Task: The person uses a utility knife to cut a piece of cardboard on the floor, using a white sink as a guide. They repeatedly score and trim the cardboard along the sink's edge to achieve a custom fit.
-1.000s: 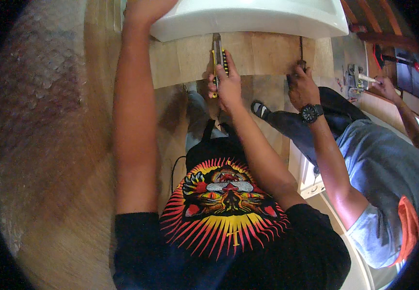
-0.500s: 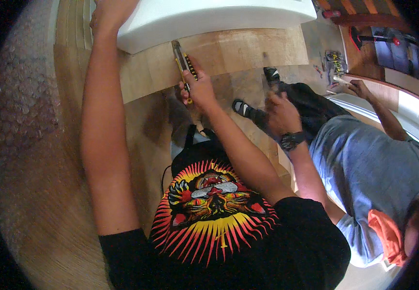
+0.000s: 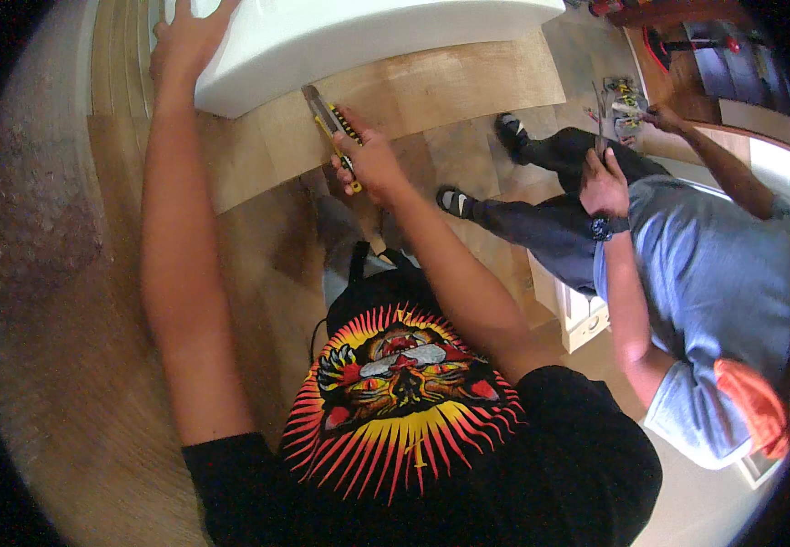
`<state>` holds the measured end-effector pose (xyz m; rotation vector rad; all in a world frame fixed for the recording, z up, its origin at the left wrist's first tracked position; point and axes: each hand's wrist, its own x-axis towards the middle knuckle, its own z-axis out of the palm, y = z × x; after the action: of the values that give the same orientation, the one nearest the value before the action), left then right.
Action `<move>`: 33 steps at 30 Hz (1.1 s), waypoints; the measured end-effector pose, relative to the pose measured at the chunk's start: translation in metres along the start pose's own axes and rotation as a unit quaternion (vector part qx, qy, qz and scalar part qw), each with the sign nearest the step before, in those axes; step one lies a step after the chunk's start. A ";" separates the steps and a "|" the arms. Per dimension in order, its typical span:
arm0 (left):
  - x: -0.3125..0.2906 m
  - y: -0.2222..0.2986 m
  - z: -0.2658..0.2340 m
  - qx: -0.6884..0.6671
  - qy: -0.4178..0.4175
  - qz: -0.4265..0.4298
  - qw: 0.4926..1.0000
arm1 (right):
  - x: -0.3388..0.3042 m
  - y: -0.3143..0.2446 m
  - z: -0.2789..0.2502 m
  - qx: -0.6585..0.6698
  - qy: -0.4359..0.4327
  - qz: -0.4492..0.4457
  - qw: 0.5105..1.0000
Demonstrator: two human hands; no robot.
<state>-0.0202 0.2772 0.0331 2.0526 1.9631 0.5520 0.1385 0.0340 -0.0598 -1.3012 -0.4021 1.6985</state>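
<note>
A long, smooth white block [image 3: 368, 47] lies across the top of the view on a wooden board [image 3: 450, 84]. At the block's left end my left hand [image 3: 187, 44] rests with its fingers spread; the fingertips run partly out of the picture. My right hand [image 3: 372, 164] is closed around a yellow-and-black utility knife [image 3: 345, 137]. Its metal end points up and left over the board, short of the block's lower edge.
Close on my right, a co-worker in a grey shirt [image 3: 705, 264] holds up a dark, narrow tool [image 3: 603, 118]. The co-worker's other hand grips a pale item [image 3: 630, 110]. Stacked wooden strips [image 3: 122, 55] stand on the left beside bubble wrap [image 3: 40, 201]. A red-and-black tool [image 3: 664, 46] lies at upper right.
The view has shifted, so the block and both my hands appear further left. My right hand keeps the knife. The co-worker's nearer hand has moved right and up, now showing the dark tool.
</note>
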 end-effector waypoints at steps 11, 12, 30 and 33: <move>0.011 -0.013 0.020 0.005 0.013 -0.002 1.000 | 0.000 0.004 0.004 0.019 -0.001 -0.016 1.000; 0.010 -0.009 0.020 0.005 0.008 -0.003 1.000 | 0.002 0.005 0.005 0.021 -0.001 -0.018 1.000; -0.003 0.000 0.018 0.165 0.033 0.443 0.880 | 0.025 0.034 0.015 0.086 0.041 -0.072 0.993; -0.033 0.038 0.031 0.176 -0.034 0.394 0.902 | 0.020 0.037 0.015 0.093 0.056 -0.098 0.989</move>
<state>0.0263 0.2448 0.0184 3.0397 1.1767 0.2541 0.1078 0.0355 -0.0926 -1.1753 -0.2876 1.4552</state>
